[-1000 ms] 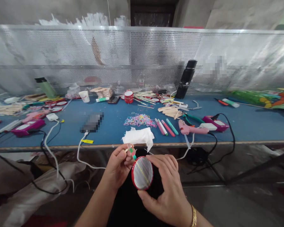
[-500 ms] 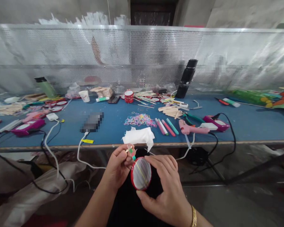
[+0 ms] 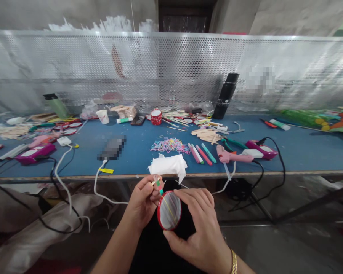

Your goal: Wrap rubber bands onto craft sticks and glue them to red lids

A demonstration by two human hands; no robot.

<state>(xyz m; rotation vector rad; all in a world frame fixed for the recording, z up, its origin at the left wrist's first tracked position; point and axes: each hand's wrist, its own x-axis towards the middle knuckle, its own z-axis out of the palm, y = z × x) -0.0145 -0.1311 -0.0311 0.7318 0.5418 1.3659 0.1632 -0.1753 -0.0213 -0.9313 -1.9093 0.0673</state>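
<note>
In front of the table edge, my right hand grips a small drum-like disc by its edge, thumb below and fingertips on top. The disc has a red rim and a pale, shiny face crossed by a thin yellow line. My left hand pinches a thin stick banded in green and red, its lower end at the disc's upper left rim. Whether stick and disc are joined, I cannot tell. Just beyond the hands lies a crumpled white tissue at the table's edge.
Small coloured rubber bands lie in a heap behind the tissue. Several markers, a pink glue gun and wooden sticks are to the right. A phone with a cable lies left. A black bottle stands behind.
The disc has turned slightly and shifted a little to the left in my right hand. My left hand keeps its hold on the stick.
</note>
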